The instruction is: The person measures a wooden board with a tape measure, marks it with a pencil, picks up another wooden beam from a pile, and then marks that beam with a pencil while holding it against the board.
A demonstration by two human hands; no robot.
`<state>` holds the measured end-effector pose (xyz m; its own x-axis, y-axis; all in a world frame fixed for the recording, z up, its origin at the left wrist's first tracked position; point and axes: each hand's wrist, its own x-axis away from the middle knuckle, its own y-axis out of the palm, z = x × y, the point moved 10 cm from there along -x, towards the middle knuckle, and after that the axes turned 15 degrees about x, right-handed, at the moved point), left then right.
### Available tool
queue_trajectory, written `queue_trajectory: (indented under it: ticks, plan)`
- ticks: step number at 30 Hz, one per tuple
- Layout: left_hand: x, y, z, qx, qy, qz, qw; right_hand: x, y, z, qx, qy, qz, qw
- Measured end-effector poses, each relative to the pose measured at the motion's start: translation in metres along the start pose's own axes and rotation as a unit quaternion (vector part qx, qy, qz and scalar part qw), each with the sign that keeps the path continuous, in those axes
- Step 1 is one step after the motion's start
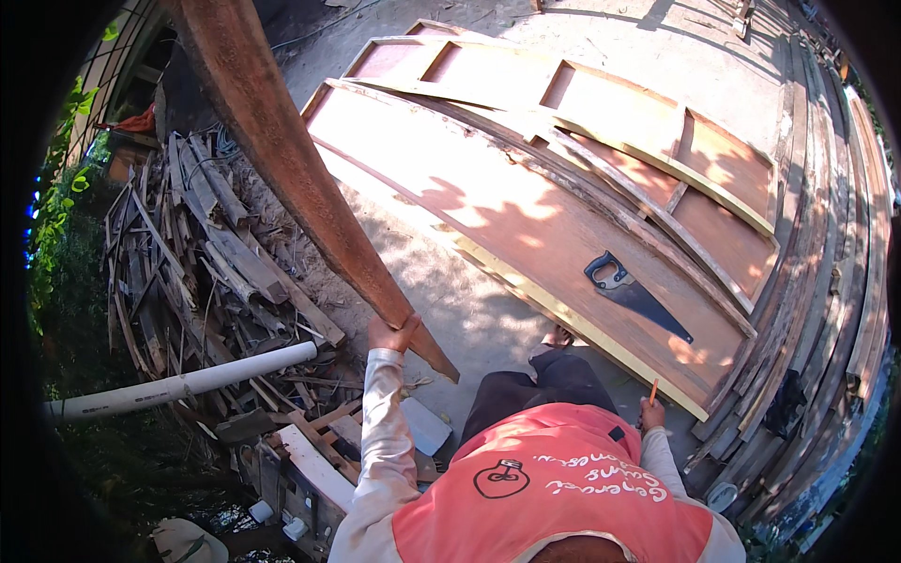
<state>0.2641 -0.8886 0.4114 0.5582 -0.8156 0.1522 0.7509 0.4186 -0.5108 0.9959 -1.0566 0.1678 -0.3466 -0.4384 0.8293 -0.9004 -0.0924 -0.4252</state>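
Note:
My left hand (392,334) is closed around the lower part of a long reddish-brown wooden plank (282,141), which slants up past the top of the view. The plank's lower end sticks out a little beyond my fingers. On my right side, my right hand (651,413) is closed on a thin orange pencil (654,388), held upright beside the near corner of a framed plywood panel (563,253). A handsaw (638,293) with a dark handle lies flat on that panel, its blade toward the right.
More framed panels (713,159) overlap behind the first, with loose battens (657,216) across them. Long boards (817,244) are stacked at the right. Scrap wood (188,253) is heaped at the left, a white pipe (188,383) in front. Concrete ground (422,267) shows between.

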Motion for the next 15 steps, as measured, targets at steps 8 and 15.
queue_trajectory:
  ticks: [8, 15]
  plan:
    - [-0.153, 0.057, 0.025, -0.125, -0.079, -0.111, 0.983, -0.022, 0.068, -0.157, 0.074, -0.076, -0.021, 0.994]
    - [-0.351, 0.129, -0.01, -0.227, -0.09, -0.25, 0.937, -0.007, 0.122, -0.205, 0.028, -0.009, 0.057, 0.998]
